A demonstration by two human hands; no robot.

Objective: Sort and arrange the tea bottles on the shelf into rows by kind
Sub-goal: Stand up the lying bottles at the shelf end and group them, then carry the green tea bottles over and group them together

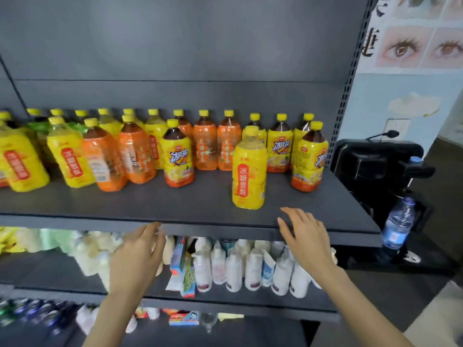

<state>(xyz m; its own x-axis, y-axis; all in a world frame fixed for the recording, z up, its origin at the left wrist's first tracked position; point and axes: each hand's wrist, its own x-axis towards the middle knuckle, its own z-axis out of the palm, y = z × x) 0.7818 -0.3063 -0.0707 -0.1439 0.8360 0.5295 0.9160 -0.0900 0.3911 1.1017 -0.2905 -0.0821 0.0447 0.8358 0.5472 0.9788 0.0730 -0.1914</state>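
Yellow-capped tea bottles (pixel 178 156) stand mixed along the dark grey shelf (pixel 175 204). Orange bottles (pixel 206 149) fill the middle of the back row, and blue-lettered yellow bottles (pixel 280 149) stand toward the right. One red-labelled yellow bottle (pixel 249 171) stands alone near the front edge. The right hand (pixel 304 236) is at that edge just beside it, fingers (pixel 288 214) spread and holding nothing. The left hand (pixel 140 254) hovers below the edge, its fingers loose and empty.

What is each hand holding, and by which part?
Nothing is held: left hand and right hand are open, near the dark grey metal shelf edge.
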